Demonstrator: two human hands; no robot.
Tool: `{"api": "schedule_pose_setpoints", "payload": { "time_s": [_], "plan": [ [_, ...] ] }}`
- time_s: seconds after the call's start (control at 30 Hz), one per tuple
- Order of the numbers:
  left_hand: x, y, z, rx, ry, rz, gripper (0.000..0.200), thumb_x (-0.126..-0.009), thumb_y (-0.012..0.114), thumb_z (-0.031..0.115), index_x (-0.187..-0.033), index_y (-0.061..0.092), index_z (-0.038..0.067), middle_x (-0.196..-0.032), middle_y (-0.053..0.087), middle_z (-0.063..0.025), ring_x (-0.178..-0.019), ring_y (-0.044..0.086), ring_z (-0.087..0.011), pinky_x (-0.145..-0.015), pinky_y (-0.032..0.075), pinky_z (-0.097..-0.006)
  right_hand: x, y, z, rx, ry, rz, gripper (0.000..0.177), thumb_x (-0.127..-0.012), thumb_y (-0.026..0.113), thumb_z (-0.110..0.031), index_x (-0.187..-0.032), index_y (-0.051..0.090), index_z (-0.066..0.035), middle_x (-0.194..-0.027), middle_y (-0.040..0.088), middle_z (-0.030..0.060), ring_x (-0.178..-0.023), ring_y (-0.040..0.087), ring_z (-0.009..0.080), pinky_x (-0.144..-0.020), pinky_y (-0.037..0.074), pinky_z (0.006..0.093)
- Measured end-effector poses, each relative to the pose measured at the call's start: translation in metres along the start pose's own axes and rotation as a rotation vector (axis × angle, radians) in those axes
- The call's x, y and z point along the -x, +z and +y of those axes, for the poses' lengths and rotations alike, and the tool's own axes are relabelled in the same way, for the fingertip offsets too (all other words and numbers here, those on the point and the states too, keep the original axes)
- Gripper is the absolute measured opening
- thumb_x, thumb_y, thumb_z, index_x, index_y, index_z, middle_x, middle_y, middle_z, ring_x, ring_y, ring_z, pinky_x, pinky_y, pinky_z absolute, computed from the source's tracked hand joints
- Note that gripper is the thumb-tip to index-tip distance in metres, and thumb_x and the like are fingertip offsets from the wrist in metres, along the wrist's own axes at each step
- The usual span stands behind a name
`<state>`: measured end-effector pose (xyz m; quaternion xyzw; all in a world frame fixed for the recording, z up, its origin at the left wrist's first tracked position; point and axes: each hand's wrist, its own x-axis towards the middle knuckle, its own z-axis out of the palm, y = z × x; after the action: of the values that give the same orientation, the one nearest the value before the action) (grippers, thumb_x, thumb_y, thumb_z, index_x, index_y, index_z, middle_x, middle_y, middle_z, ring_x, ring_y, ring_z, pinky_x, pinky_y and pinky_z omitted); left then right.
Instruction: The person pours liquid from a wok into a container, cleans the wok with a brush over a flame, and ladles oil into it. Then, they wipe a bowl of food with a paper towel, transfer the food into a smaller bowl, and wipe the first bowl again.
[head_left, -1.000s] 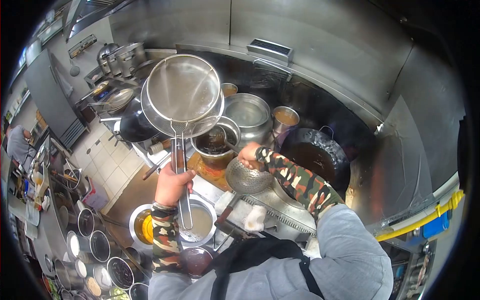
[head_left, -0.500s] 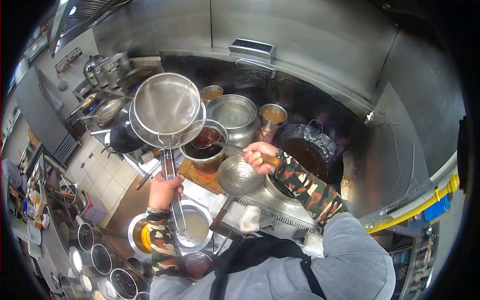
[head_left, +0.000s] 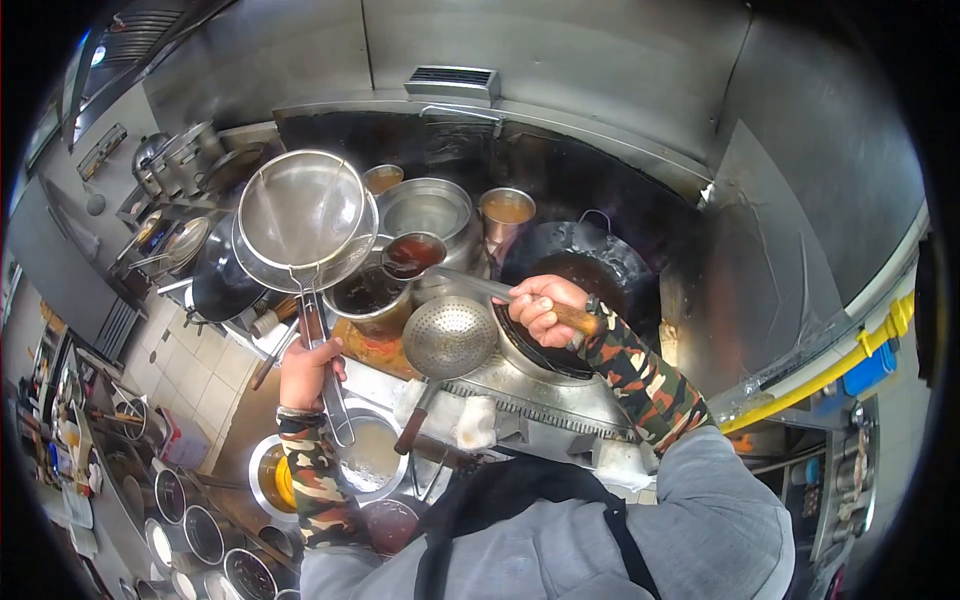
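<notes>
My left hand is closed round the handles of a fine mesh strainer and a wider wire skimmer stacked under it. My right hand grips the wooden end of a ladle, whose bowl holds dark red-brown liquid. That bowl is over the rim of a steel pot with dark contents, right of the strainer. Below it lies a perforated ladle with its handle toward me.
A large pot of clear liquid and a steel cup of brownish liquid stand behind. A dark wok is at the right. Bowls of cloudy and yellow liquid sit near my left forearm. Several pots stand at the lower left.
The ladle in my right hand has risen out of the dark pot, its bowl now full of liquid. My left hand still holds the strainer and skimmer. The whole view has shifted slightly.
</notes>
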<state>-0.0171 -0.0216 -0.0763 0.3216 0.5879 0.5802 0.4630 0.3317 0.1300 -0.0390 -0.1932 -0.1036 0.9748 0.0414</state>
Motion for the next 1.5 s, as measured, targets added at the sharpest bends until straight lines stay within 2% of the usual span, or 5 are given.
{"api": "schedule_pose_setpoints", "payload": {
  "time_s": [0.53, 0.73, 0.87, 1.27, 1.5],
  "plan": [
    [-0.083, 0.002, -0.145, 0.598, -0.379, -0.244, 0.017, -0.084, 0.059, 0.015, -0.093, 0.056, 0.002, -0.08, 0.06, -0.008, -0.064, 0.059, -0.0176, -0.057, 0.052, -0.0308, 0.146, -0.119, 0.055, -0.125, -0.308, 0.245, 0.022, -0.092, 0.049, -0.017, -0.111, 0.051, -0.007, -0.064, 0.045, -0.003, -0.042, 0.04, 0.0062, -0.037, 0.037, 0.0247],
    [-0.059, 0.013, -0.098, 0.653, -0.503, -0.262, 0.021, -0.086, 0.056, 0.019, -0.098, 0.055, 0.001, -0.082, 0.06, -0.0083, -0.068, 0.059, -0.0184, -0.063, 0.053, -0.0311, 0.146, -0.118, 0.082, 1.045, -0.655, 1.225, 0.052, -0.082, 0.058, -0.004, -0.132, 0.043, 0.002, -0.072, 0.056, 0.0046, -0.045, 0.048, 0.0095, -0.039, 0.039, 0.0267],
    [-0.086, -0.007, -0.123, 0.631, -0.589, -0.474, 0.014, -0.086, 0.059, 0.016, -0.092, 0.055, 0.004, -0.069, 0.051, -0.0002, -0.059, 0.051, -0.0104, -0.056, 0.048, -0.0262, 0.151, -0.093, 0.094, 1.708, -0.702, 1.597, 0.07, -0.074, 0.064, -0.006, -0.138, 0.036, 0.001, -0.101, 0.064, 0.0206, -0.095, 0.062, 0.0249, -0.086, 0.047, 0.0307],
    [-0.017, 0.007, -0.003, 0.062, 0.075, 0.01, 0.017, -0.076, 0.06, 0.002, -0.089, 0.049, 0.002, -0.062, 0.05, -0.0029, -0.047, 0.05, -0.0133, -0.042, 0.045, -0.0277, -0.015, 0.003, 0.021, 1.176, -0.496, 0.722, 0.056, -0.082, 0.058, -0.001, -0.135, 0.043, -0.004, -0.065, 0.054, 0.0047, -0.041, 0.048, 0.0105, -0.034, 0.038, 0.0262],
    [-0.006, -0.004, -0.006, -0.007, -0.023, -0.002, 0.022, -0.078, 0.068, 0.011, -0.096, 0.062, 0.0, -0.082, 0.066, -0.0119, -0.069, 0.065, -0.0171, -0.059, 0.055, -0.0301, -0.163, -0.089, -0.061, 2.208, -0.638, 0.918, 0.05, -0.067, 0.067, -0.013, -0.116, 0.062, -0.003, -0.117, 0.06, 0.0141, -0.106, 0.058, 0.028, -0.093, 0.045, 0.0362]
  ]
}}
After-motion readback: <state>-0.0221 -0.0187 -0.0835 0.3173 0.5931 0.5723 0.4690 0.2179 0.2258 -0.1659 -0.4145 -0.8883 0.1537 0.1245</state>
